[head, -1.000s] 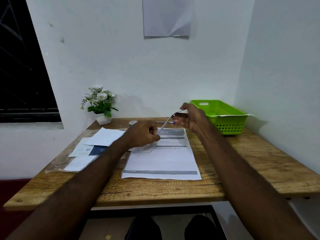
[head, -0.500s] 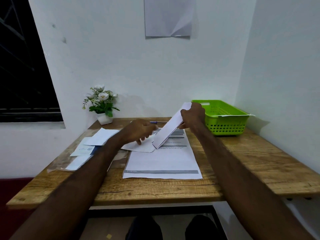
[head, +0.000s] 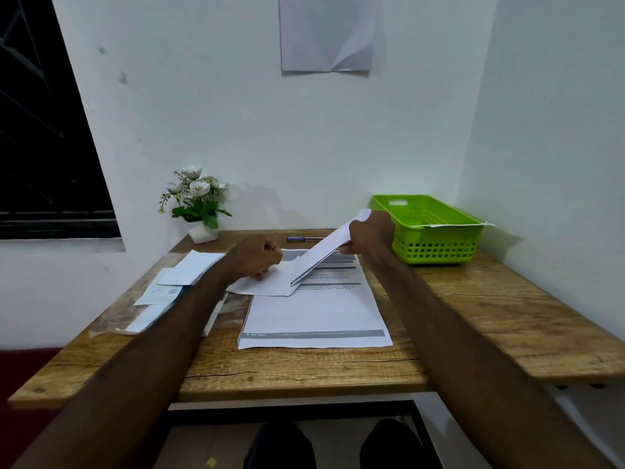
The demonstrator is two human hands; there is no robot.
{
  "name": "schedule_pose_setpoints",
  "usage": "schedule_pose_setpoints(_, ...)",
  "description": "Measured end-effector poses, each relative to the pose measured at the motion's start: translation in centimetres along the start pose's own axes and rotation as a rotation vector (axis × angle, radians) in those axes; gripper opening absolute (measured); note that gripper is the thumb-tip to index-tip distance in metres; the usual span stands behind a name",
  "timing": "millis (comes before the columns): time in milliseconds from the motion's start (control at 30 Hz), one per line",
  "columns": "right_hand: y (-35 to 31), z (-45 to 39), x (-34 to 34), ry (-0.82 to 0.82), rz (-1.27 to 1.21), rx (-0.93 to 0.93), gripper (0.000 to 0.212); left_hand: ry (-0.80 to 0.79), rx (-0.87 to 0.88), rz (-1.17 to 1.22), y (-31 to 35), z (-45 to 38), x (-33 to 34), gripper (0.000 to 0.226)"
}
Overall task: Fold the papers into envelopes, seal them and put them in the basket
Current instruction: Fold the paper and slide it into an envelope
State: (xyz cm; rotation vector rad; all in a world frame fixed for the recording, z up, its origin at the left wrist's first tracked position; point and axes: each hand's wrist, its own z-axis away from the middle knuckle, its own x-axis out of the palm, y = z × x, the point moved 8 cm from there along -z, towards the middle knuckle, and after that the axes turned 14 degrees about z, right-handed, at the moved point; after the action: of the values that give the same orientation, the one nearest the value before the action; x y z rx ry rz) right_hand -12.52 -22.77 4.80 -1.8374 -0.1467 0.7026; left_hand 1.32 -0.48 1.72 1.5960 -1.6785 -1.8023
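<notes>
Holding: our right hand (head: pixel 370 233) grips the folded white paper envelope (head: pixel 323 257), tilted above the worktop (head: pixel 473 309), near the green plastic basket (head: pixel 429 231).
Left hand (head: pixel 255 257): curled, pinching a white scrap (head: pixel 263 284).
Risk: we judge unsealed folds may spring open.

The room light is soft and rather dim. The window (head: pixel 40 130) is black. The basket (head: pixel 436 238) throws a shadow rightward. Edges look bent.
</notes>
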Motion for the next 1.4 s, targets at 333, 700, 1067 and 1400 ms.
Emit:
schedule_pose_setpoints(333, 0.0, 1.6, 1.8, -0.452, 0.099, 0.004, 0.021, -0.015, -0.008, -0.039, 0.3, 0.2, 0.4, 0.014)
schedule_pose_setpoints(700, 0.3, 0.9, 0.7, -0.431, 0.428, -0.029, 0.018, -0.113, 0.015, -0.221, 0.6, 0.0, 1.9, 0.048)
schedule_pose_setpoints(1067, 0.3, 1.7, 0.0, -0.476, 0.424, 0.004, 0.021, -0.027, 0.072, -0.381, 1.7, 0.4, 2.5, 0.039)
schedule_pose_setpoints(1400, 0.3, 1.7, -0.2, -0.540, 0.343, 0.023, 0.024, 0.055, 0.158, -0.337, 3.6, 1.4, 1.6, 0.028)
